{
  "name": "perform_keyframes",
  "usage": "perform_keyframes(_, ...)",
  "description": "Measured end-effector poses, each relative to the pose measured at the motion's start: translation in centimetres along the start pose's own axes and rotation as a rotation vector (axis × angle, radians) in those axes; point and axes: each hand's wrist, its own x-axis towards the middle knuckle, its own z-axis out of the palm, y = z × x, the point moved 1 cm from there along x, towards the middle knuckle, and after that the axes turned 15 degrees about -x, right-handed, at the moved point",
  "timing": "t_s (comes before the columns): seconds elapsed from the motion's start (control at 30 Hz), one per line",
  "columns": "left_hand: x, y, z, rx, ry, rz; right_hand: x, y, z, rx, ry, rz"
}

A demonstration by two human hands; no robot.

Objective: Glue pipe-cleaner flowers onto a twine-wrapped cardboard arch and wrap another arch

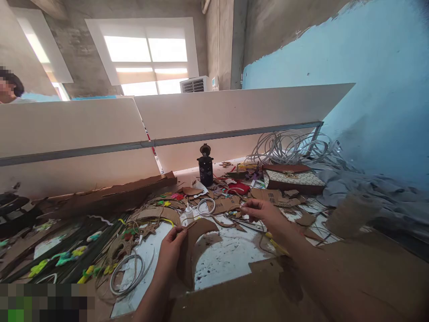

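My left hand [176,241] pinches the edge of a curved piece of brown cardboard [191,243] and holds it over the white tabletop. To the right, my right hand [258,210] hangs above the clutter with thumb and fingers closed together. Whatever may be between those fingertips is too small to make out. Metal scissors [251,223] lie just below my right hand. Beyond the curved cardboard stand a small white bottle [189,212] and a ring of white tubing [206,206]. A printed cardboard sheet [223,205] lies between the two hands, farther back.
A black flask [205,170] with its lid raised stands near the partition [234,109]. Coiled grey tubing [288,150], a patterned bag [293,179] and a spool of twine [353,214] are on the right. Green stems [80,248] cover the left. A person [11,87] is behind the partition.
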Motion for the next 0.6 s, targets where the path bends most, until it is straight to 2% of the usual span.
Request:
perform_keyframes(0.2,0.1,-1.8,0.4,-0.048,-0.041,-0.076,-0.6,0.1,5.4,0.096,-0.03,0.004)
perform_keyframes(0.33,-0.2,-2.4,0.6,-0.146,-0.099,-0.118,-0.8,1.1,7.7,0.086,-0.032,0.007)
perform_keyframes(0.47,0.0,-3.4,0.7,-0.174,-0.177,-0.177,-1.1,2.2,8.3,0.034,-0.046,0.001)
perform_keyframes(0.6,-0.1,-4.5,1.1,-0.164,-0.255,-0.278,-1.7,2.6,7.5,-0.088,-0.008,-0.042)
